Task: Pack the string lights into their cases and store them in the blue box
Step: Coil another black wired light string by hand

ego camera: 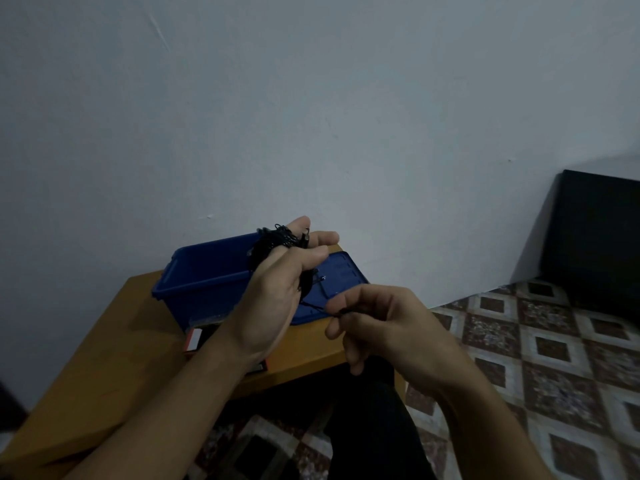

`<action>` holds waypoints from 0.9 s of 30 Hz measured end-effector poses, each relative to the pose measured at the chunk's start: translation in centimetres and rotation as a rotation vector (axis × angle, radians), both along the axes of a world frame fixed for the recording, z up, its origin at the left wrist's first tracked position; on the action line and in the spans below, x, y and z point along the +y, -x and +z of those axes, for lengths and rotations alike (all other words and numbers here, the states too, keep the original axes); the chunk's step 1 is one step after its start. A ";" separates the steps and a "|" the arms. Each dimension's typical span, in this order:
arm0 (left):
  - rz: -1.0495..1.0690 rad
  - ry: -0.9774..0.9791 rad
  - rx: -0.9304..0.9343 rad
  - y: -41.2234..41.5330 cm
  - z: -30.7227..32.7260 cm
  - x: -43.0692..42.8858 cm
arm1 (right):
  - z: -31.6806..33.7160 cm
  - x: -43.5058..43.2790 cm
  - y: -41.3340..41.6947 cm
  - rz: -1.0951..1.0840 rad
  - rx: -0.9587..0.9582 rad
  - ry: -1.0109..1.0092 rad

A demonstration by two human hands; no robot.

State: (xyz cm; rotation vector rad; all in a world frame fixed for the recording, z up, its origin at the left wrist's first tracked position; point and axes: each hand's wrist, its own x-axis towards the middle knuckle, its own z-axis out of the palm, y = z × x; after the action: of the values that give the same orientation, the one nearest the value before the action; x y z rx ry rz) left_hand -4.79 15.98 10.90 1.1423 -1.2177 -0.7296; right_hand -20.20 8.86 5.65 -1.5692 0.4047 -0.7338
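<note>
Table [114, 327] — string lights [273, 240] round left hand [273, 292], right hand [384, 320] pinching.

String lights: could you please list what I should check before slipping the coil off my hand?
1. Coil wound round left hand: ok.
2. Loose end pinched by right hand: ok.
3. Winding finished: not ok, a strand spans the hands.
4. Box open, lid beside it: ok.
5. Case ready: cannot tell, forearm hides most of it.
</note>
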 end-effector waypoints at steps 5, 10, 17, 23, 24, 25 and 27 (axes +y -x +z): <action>-0.003 -0.026 -0.165 0.3 0.1 0.4 | 0.3 0.4 -0.1 -0.059 0.041 0.035; 0.011 -0.218 -0.377 0.0 0.3 0.8 | 0.5 0.5 -0.1 -0.142 0.097 0.184; -0.133 -0.513 -0.979 -5.5 -4.8 -2.2 | 0.5 0.8 -0.2 -0.171 0.120 0.215; -0.092 -0.515 -0.942 -1.0 -0.7 -0.6 | 0.5 0.6 -0.1 -0.146 0.103 0.196; -0.103 -0.503 -0.914 -0.7 -0.4 -0.4 | 0.6 0.6 -0.1 -0.137 0.080 0.186; -0.122 -0.496 -0.918 -0.7 -0.4 -0.3 | 0.6 0.6 0.0 -0.126 0.054 0.172; -0.143 -0.508 -0.897 -0.6 -0.2 0.1 | 0.7 0.6 0.1 -0.108 -0.003 0.146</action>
State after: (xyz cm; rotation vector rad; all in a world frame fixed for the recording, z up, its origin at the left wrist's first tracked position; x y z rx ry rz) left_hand -4.23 16.11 10.67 1.9328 -1.9324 -0.6620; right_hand -20.28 9.47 6.36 -1.6928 0.4451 -0.8647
